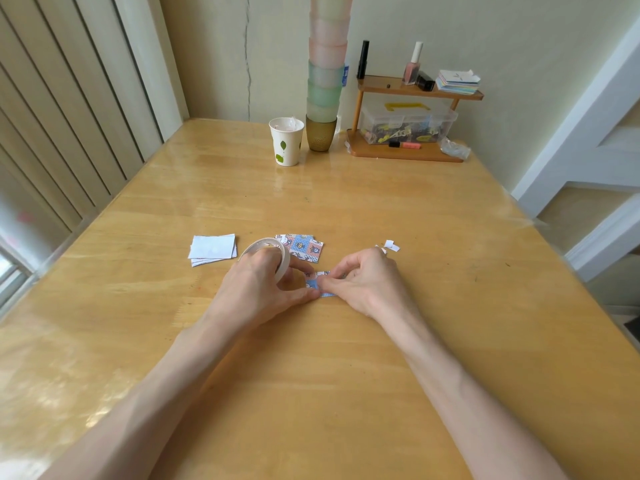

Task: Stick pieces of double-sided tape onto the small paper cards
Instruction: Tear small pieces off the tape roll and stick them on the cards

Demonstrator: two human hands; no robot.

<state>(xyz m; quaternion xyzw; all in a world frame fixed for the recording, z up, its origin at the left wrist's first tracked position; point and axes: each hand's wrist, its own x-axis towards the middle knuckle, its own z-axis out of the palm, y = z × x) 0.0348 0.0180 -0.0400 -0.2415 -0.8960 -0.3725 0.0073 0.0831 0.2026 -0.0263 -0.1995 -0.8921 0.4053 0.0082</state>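
In the head view, we are gripping the tape roll (266,246) in the left hand (263,282), with the fingers curled round its rim and the thumb reaching to the lower left edge of the patterned card (312,284). This card is lying flat on the worktop (346,375) between the two hands. We are pinching the right part of the card with the curled thumb and forefinger of the right hand (363,282); a white piece of tape (324,273) is showing at the card's top edge, just beside the fingertips. We cannot tell whether the fingers are also gripping the tape piece. A pile of patterned cards (306,245) is sitting just behind the roll, and a pile of white cards (213,249) is lying to its left. Small white paper scraps (390,244) are resting just beyond the right hand. At the far edge, a paper cup (286,142), a tall stack of cups (327,64) and a wooden shelf (415,90) are standing against the wall.
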